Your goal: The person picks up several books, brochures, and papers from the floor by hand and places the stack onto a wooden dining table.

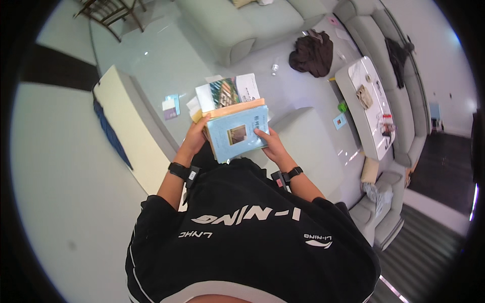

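Note:
Before my chest I hold a stack of books between both hands. On top lies a light blue paperback [223, 146] with a small picture and writing on its cover. Beneath it an orange-edged book [235, 107] sticks out. Farther out in the stack shows a white book with a colourful cover picture [223, 92]. My left hand [196, 136] grips the left side, thumb on the edge. My right hand [273, 144] grips the lower right side, thumb on the blue cover. The undersides of the books and most of my fingers are hidden.
On the floor lie a purple-and-blue booklet [171, 108], a plastic bottle [274, 68], a dark garment [314, 53] and a small blue book [340, 121]. A white coffee table [358, 75] holds several items at right. Grey sofas [273, 19] and a white cabinet [129, 110] stand around.

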A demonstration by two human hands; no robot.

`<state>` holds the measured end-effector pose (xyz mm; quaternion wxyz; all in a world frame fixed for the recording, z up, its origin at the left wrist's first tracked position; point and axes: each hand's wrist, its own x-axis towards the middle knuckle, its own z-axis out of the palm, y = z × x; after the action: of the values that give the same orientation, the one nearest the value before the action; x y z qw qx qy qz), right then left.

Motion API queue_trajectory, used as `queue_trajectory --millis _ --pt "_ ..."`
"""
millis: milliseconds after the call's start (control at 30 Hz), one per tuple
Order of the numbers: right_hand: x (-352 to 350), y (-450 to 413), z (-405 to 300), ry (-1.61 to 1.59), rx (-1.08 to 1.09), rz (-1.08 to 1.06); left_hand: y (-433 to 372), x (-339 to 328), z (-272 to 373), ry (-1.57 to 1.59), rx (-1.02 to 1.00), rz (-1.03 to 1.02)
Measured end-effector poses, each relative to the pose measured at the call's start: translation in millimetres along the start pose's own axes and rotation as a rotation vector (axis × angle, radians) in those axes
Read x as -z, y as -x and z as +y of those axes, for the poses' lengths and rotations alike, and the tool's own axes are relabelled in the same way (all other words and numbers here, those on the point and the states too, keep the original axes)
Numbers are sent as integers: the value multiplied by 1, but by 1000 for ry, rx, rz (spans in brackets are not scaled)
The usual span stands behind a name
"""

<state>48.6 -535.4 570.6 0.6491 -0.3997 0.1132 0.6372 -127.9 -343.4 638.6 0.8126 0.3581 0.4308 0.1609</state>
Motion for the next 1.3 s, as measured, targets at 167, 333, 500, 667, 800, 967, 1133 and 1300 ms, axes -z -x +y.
queue_trajectory --millis 167,333,500,667,800,967,1133,1300 --pt "-32 30 -7 -6 139 81 -21 2 33 -74 167 -121" --pt "-40 50 -57 -26 290 234 -70 -38 63 -103 295 -272" --pt "-45 42 -59 16 374 344 -124 -35 68 -260 500 -380" --pt "-25 41 -51 -2 410 373 -120 -106 77 -364 472 -399" --pt "-10 31 -55 25 447 341 -131 -105 74 -419 477 -381" --pt "41 13 -115 20 447 299 -174 -153 66 -369 470 -382" --pt "73 -15 -177 -165 437 346 -253 -197 90 -337 357 -321" --pt "102 -23 -169 -178 510 559 -302 -168 92 -394 292 -262"
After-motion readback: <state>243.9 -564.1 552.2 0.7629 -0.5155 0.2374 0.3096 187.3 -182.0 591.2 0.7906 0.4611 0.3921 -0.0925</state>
